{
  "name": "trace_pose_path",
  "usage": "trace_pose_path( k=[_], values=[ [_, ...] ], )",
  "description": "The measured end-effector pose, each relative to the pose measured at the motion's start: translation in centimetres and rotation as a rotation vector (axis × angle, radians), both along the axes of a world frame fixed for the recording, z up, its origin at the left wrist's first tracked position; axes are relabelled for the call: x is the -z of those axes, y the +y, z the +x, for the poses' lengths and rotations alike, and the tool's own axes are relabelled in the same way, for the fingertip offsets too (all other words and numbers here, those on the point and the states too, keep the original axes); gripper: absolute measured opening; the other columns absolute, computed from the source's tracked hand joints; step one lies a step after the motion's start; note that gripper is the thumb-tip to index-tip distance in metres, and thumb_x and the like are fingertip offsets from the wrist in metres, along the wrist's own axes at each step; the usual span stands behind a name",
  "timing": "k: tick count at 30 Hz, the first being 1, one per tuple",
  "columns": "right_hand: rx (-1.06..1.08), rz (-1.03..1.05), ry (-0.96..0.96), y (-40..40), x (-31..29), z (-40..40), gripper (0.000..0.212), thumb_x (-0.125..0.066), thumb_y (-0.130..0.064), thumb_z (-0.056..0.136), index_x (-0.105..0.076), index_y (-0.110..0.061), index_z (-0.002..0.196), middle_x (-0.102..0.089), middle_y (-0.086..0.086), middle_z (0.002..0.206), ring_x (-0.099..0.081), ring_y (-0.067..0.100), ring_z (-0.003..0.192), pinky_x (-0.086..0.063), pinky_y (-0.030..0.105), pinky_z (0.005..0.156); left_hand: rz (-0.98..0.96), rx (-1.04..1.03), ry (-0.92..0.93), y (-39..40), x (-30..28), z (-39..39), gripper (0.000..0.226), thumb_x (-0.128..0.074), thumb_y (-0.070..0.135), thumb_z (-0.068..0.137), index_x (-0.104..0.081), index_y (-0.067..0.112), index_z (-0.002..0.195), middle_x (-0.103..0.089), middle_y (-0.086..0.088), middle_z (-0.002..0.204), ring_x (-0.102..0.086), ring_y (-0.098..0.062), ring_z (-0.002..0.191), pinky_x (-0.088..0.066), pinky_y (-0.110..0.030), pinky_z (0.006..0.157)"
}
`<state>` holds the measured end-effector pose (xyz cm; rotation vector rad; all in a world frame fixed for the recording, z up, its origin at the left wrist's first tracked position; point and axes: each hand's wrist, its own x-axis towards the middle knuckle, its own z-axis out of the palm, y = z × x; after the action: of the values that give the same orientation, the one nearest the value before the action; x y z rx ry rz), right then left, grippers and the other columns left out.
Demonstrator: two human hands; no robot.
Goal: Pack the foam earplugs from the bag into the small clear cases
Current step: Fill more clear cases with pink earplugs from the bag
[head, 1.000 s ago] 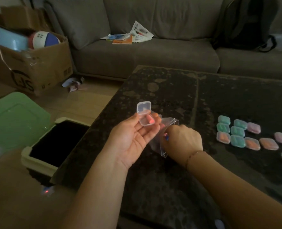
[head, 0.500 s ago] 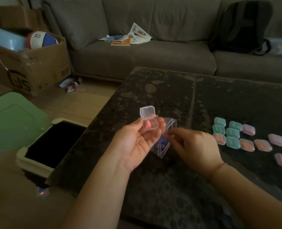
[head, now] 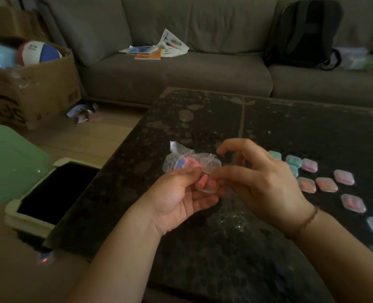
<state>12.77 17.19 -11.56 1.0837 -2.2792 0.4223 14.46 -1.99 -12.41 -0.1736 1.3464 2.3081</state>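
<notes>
Both hands raised over the dark table (head: 203,119), near its left half. Left hand (head: 176,197) cupped palm up, fingers curled round a small clear case (head: 206,185) lying open with pink earplugs (head: 204,181) inside; lid (head: 209,164) tipped back, away from the palm. Right hand (head: 260,182) meeting it from the right, thumb and lower fingers pinching the case's right side, forefinger arched free above. Crumpled clear bag (head: 176,160) with pink and blue earplugs just behind the left fingers; held or merely lying on the table, cannot tell. Filled cases (head: 325,184) in green, pink and orange set in loose rows on the right of the table, close beside the right hand. Bare tabletop ahead up to the far edge by the sofa (head: 181,73), and more bare surface under the forearms. Left table edge dropping to the floor, with a white-rimmed bin (head: 28,219) and green lid (head: 8,162) just beside it. Cardboard box (head: 34,92) further off to the left
</notes>
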Motion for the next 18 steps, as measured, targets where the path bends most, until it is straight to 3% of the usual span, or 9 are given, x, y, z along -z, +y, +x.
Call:
trace_pose_path(
  k=[3, 6, 8, 11, 15, 18],
  values=[
    [0.003, 0.102, -0.008, 0.03, -0.23, 0.03, 0.025, -0.052, -0.03, 0.088, -0.069, -0.033, 0.107, -0.054, 0.008, 0.129, -0.05, 0.015, 0.096, -0.05, 0.033, 0.048, 0.01, 0.015, 0.012, 0.09, -0.09, 0.12, 0.031, -0.045, 0.021, 0.104, -0.071, 0.005, 0.113, -0.075, -0.014, 0.086, -0.075, -0.023, 0.078, -0.062, -0.027, 0.062],
    [0.018, 0.11, -0.038, 0.16, -0.1, 0.07, 0.027, -0.06, -0.024, 0.088, -0.069, -0.031, 0.113, -0.053, 0.006, 0.133, -0.053, 0.014, 0.097, -0.05, 0.029, 0.051, 0.011, 0.014, 0.005, 0.0, -0.03, 0.1, 0.031, -0.045, 0.021, 0.104, -0.07, 0.005, 0.115, -0.075, -0.015, 0.088, -0.076, -0.024, 0.08, -0.063, -0.028, 0.063],
    [0.037, -0.037, -0.103, 0.0, 0.05, 0.18, 0.03, -0.058, -0.022, 0.091, -0.066, -0.028, 0.119, -0.052, 0.001, 0.133, -0.054, 0.008, 0.1, -0.055, 0.032, 0.061, 0.019, 0.004, 0.001, 0.01, -0.03, 0.09, 0.031, -0.046, 0.021, 0.104, -0.07, 0.007, 0.116, -0.077, -0.018, 0.098, -0.077, -0.026, 0.086, -0.063, -0.029, 0.065],
    [0.083, -0.267, -0.266, -0.42, 0.11, 0.46, 0.037, -0.046, -0.037, 0.095, -0.061, -0.024, 0.126, -0.055, -0.011, 0.128, -0.057, 0.003, 0.109, -0.056, 0.029, 0.081, 0.047, -0.007, -0.009, 0.13, -0.06, 0.05, 0.033, -0.048, 0.023, 0.103, -0.068, 0.007, 0.124, -0.076, -0.021, 0.11, -0.076, -0.028, 0.096, -0.063, -0.031, 0.07],
    [0.096, -0.106, -0.289, -0.61, 0.2, 0.67, 0.037, -0.052, -0.045, 0.092, -0.063, -0.027, 0.122, -0.063, -0.012, 0.117, -0.059, 0.003, 0.103, -0.055, 0.029, 0.081, 0.121, -0.053, -0.057, 0.09, -0.08, -0.09, 0.041, -0.046, 0.032, 0.106, -0.069, 0.005, 0.125, -0.074, -0.019, 0.112, -0.075, -0.026, 0.094, -0.063, -0.034, 0.074],
    [0.054, -0.035, -0.302, -0.54, 0.66, 0.72, 0.029, -0.058, -0.043, 0.088, -0.068, -0.032, 0.113, -0.061, -0.015, 0.115, -0.056, 0.005, 0.103, -0.053, 0.026, 0.079, 0.058, -0.055, -0.041, 0.16, 0.0, -0.15, 0.033, -0.053, 0.025, 0.103, -0.071, 0.004, 0.122, -0.074, -0.022, 0.117, -0.074, -0.03, 0.104, -0.063, -0.032, 0.073]
  ],
)
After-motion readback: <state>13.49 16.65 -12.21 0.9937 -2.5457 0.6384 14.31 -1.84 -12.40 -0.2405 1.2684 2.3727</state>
